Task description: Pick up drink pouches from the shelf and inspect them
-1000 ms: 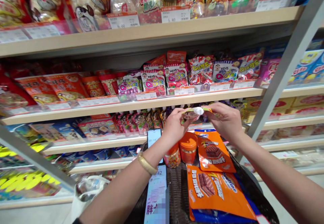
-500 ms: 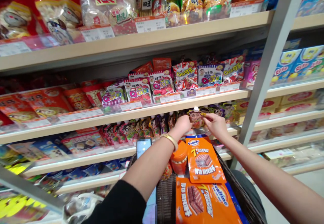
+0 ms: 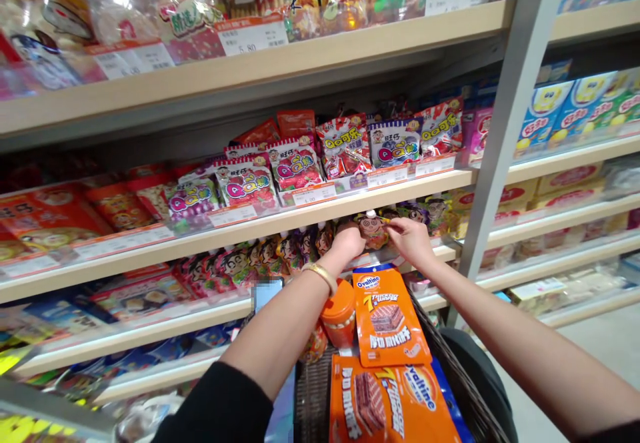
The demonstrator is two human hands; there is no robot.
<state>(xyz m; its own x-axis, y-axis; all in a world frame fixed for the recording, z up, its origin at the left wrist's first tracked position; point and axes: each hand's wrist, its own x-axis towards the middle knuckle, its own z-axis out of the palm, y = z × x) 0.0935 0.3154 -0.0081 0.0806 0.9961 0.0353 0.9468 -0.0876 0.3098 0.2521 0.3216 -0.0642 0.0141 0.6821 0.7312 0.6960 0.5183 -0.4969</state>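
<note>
The cartoon-faced pouch (image 3: 373,231) stands upright, white cap on top, its long axis running up and down. It is at the front of the shelf (image 3: 200,315), in line with the row of like pouches (image 3: 260,256) stretching off to its left. It sits between the two hands. The left hand (image 3: 349,241) curls in a closed grip on its left edge, and the right hand (image 3: 413,240) pinches its right edge. Both touch it, so neither is nearer. Below them, toward the person, a basket (image 3: 313,389) holds orange wafer packets (image 3: 387,316) and an orange tub (image 3: 339,309).
</note>
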